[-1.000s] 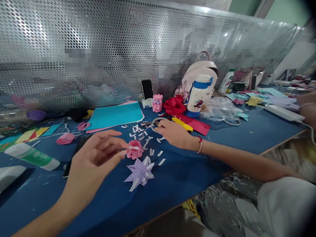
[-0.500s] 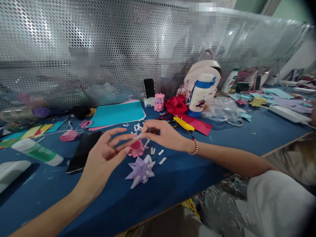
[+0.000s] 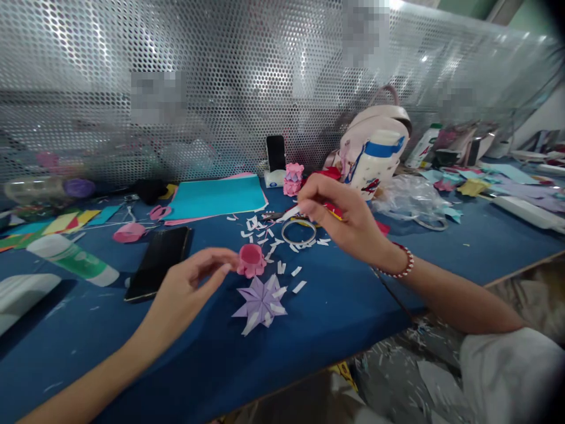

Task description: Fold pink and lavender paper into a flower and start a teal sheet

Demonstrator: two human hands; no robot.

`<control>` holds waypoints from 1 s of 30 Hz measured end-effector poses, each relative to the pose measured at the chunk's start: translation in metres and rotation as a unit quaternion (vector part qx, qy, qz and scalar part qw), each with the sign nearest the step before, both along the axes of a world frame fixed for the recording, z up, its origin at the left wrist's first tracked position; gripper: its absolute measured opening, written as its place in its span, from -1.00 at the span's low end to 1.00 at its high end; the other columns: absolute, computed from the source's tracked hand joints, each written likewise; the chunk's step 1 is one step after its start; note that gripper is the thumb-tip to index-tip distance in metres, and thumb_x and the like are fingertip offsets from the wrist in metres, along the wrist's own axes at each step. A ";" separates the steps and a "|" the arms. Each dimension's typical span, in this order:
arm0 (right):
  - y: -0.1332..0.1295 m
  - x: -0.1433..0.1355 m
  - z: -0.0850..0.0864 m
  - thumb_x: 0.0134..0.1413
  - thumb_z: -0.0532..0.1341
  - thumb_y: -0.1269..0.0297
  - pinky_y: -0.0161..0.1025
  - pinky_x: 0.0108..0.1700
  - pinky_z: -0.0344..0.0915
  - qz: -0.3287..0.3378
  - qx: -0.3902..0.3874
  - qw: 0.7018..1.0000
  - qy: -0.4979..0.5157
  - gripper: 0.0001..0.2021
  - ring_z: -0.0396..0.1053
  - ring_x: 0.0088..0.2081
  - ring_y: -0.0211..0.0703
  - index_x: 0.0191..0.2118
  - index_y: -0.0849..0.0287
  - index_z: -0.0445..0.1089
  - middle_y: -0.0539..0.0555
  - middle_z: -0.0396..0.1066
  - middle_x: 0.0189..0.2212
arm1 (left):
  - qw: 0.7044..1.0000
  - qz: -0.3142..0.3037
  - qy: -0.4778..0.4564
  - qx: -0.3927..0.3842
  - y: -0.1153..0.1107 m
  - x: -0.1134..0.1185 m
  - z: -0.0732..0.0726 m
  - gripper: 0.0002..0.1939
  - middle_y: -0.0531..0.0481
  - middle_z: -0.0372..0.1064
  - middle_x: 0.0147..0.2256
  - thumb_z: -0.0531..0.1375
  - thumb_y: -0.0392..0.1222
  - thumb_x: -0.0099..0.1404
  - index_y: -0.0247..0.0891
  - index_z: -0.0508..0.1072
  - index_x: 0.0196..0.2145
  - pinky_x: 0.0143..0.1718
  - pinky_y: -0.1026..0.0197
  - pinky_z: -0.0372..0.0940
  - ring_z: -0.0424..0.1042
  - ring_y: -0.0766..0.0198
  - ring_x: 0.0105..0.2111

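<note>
My right hand is raised over the table, thumb and fingers pinched on a small white strip. Below that strip lies a roll of tape, seen as a thin ring. Loosely curved, my left hand has its fingertips at the left side of a pink folded-paper cup; whether they press on it I cannot tell. Its thumb stays apart from the fingers. In front of the cup rests a purple folded-paper star with white strips on several points.
White scraps lie scattered around the tape. A black phone and a glue tube are at left. Blue paper sheets, a pink paper tower, a water bottle and a backpack stand behind.
My right hand has moved right and up, away from my left hand, with the white strip in its pinch. The pink cup and the tape roll now show more fully.
</note>
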State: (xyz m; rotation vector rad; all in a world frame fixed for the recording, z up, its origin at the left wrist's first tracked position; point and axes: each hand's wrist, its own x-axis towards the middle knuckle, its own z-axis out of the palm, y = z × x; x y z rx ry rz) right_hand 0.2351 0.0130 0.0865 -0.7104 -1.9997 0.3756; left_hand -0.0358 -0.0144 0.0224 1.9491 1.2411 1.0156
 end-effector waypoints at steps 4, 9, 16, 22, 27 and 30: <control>0.002 -0.002 -0.003 0.42 0.03 0.24 -0.28 -0.28 0.14 0.054 -0.033 0.997 -0.051 -0.78 0.18 -0.37 -0.25 -0.31 0.13 0.24 -0.01 0.24 -0.39 | 0.989 -0.030 0.143 0.012 0.011 -0.005 -0.015 -0.68 -0.03 0.56 -0.31 0.11 0.03 0.41 -0.16 0.57 -0.33 -0.33 0.26 0.37 0.53 0.16 -0.30; 0.009 -0.019 -0.027 0.45 -0.02 0.29 -0.24 -0.12 0.20 0.143 0.037 0.951 -0.272 -0.80 0.28 -0.20 -0.18 -0.20 0.17 0.29 0.06 0.37 -0.25 | 0.983 -0.068 0.169 0.015 0.010 0.002 -0.024 -0.68 0.01 0.50 -0.34 0.10 0.02 0.42 -0.14 0.60 -0.29 -0.44 0.27 0.24 0.42 0.26 -0.44; 0.021 -0.030 -0.053 0.38 0.00 0.38 -0.15 -0.05 0.26 0.150 0.221 0.868 -0.420 -0.79 0.28 -0.08 -0.08 -0.06 0.28 0.35 0.20 0.38 -0.09 | 0.985 -0.048 0.164 -0.021 0.002 0.016 -0.024 -0.86 0.04 0.52 -0.31 0.20 -0.12 0.32 -0.15 0.55 -0.25 -0.42 0.23 0.22 0.34 0.27 -0.47; 0.017 -0.025 -0.054 0.41 -0.02 0.36 -0.14 -0.04 0.28 0.135 0.194 0.874 -0.425 -0.77 0.27 -0.08 -0.08 -0.10 0.25 0.37 0.17 0.38 -0.10 | 0.989 -0.045 0.134 -0.037 -0.003 0.027 -0.021 -0.91 0.09 0.45 -0.45 0.26 -0.16 0.21 -0.17 0.47 -0.30 -0.45 0.24 0.24 0.33 0.25 -0.49; 0.015 -0.024 -0.056 0.44 -0.05 0.30 -0.13 -0.04 0.29 0.131 0.165 0.886 -0.412 -0.75 0.29 -0.10 -0.09 -0.07 0.24 0.35 0.17 0.39 -0.12 | 0.995 -0.046 0.070 -0.056 -0.006 0.030 -0.023 -0.88 0.03 0.50 -0.37 0.24 -0.22 0.15 -0.19 0.43 -0.30 -0.38 0.21 0.35 0.41 0.23 -0.43; 0.016 -0.024 -0.057 0.46 -0.10 0.28 -0.12 0.07 0.28 0.139 0.169 0.899 -0.378 -0.70 0.29 0.00 -0.09 0.01 0.26 0.32 0.20 0.40 -0.04 | 0.991 -0.073 0.082 -0.076 -0.007 0.030 -0.022 -0.94 0.06 0.47 -0.43 0.22 -0.21 0.16 -0.19 0.45 -0.35 -0.40 0.22 0.34 0.42 0.23 -0.46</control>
